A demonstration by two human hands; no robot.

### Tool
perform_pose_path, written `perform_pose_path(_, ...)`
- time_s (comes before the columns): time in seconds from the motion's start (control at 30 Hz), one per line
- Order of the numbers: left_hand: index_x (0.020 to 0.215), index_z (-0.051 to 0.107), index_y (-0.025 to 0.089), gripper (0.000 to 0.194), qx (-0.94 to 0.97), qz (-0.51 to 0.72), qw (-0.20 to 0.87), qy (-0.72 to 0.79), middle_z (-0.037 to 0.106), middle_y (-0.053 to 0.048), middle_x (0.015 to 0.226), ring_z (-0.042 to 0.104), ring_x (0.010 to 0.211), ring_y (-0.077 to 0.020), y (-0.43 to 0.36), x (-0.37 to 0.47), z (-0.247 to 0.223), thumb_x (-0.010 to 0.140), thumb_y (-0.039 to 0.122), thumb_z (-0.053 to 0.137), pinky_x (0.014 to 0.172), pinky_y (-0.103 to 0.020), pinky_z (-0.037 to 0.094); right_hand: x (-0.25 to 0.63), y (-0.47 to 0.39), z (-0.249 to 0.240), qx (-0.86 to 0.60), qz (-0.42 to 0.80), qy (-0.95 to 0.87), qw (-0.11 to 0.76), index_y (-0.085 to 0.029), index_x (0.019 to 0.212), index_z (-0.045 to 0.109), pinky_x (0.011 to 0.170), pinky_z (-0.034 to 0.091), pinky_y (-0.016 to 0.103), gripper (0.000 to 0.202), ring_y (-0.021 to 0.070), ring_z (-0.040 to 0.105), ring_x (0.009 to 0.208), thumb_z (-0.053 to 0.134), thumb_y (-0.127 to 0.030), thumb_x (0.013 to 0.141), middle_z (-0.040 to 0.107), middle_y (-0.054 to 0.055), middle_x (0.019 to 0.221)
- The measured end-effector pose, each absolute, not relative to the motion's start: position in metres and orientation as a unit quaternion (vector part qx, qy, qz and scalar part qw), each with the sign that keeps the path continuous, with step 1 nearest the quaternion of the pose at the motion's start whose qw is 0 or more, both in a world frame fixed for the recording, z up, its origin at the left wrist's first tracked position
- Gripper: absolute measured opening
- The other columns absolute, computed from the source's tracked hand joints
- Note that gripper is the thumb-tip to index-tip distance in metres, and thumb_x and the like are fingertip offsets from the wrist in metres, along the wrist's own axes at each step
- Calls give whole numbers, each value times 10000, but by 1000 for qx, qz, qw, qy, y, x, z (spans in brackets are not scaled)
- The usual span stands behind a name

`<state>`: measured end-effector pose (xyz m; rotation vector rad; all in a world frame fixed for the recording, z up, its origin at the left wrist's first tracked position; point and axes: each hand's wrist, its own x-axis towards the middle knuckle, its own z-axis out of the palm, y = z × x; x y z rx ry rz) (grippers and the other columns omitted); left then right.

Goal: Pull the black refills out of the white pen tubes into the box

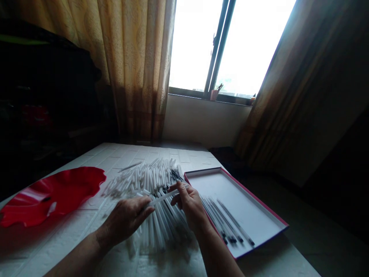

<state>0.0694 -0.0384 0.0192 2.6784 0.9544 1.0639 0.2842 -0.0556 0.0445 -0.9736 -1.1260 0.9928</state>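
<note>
A whitish translucent pen barrel (165,197) spans the gap between my two hands. My left hand (129,215) pinches its left end between thumb and fingers. My right hand (187,202) is closed on the other end, fingertips and thumb together. Under and beyond the hands lies a heap of loose white pen barrels (152,175), with thin black-ended pieces (175,175) at its right side. More barrels (161,231) fan out toward me below the hands, partly blurred. Right of my right hand, several pens with dark ends (230,223) lie side by side in a shallow box lid.
The white box lid (250,206) with a red rim rests at the table's right edge. A red wavy-edged dish (72,190) sits on the left, a small pale piece in it. The white brick-patterned table (95,157) ends before a curtained window (198,46).
</note>
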Motion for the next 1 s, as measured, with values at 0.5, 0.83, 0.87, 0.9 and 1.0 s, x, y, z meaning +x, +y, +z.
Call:
perform_pose_path(0.5,657,380,221,450,828,395,282,280,340,68,610,373,534,-106,-51,86,34,1017,489,406,516,-245,307,258,-65,68,-308,493,-298,757,-211,663,501,322,237,168,571,27,349,330,808,-688,591,582,-69,561)
perform_pose_path(0.83,624,231,275,565,727,369,487,313,160,127,501,128,367,-67,-40,75,43,950,735,229,300,-196,186,297,-68,85,-324,374,-259,829,-220,665,506,358,269,160,461,43,336,400,763,-595,737,520,-82,570)
perform_pose_path(0.87,622,222,273,566,719,387,478,325,145,128,501,122,376,-70,-36,71,45,959,727,195,308,-193,181,305,-67,86,-324,368,-255,833,-218,665,499,354,260,155,449,37,314,387,761,-572,754,512,-90,565)
perform_pose_path(0.9,621,242,267,572,714,402,464,336,152,125,509,132,387,-72,-32,67,46,961,725,202,320,-188,183,309,-66,85,-323,366,-252,835,-216,655,492,348,253,152,456,32,306,375,771,-566,748,508,-96,553)
perform_pose_path(1.0,664,469,217,571,733,418,399,359,290,103,504,250,395,-72,-20,61,43,919,724,404,351,-175,252,304,-65,73,-316,390,-322,803,-195,650,538,351,265,152,495,27,366,365,757,-630,739,580,-70,572)
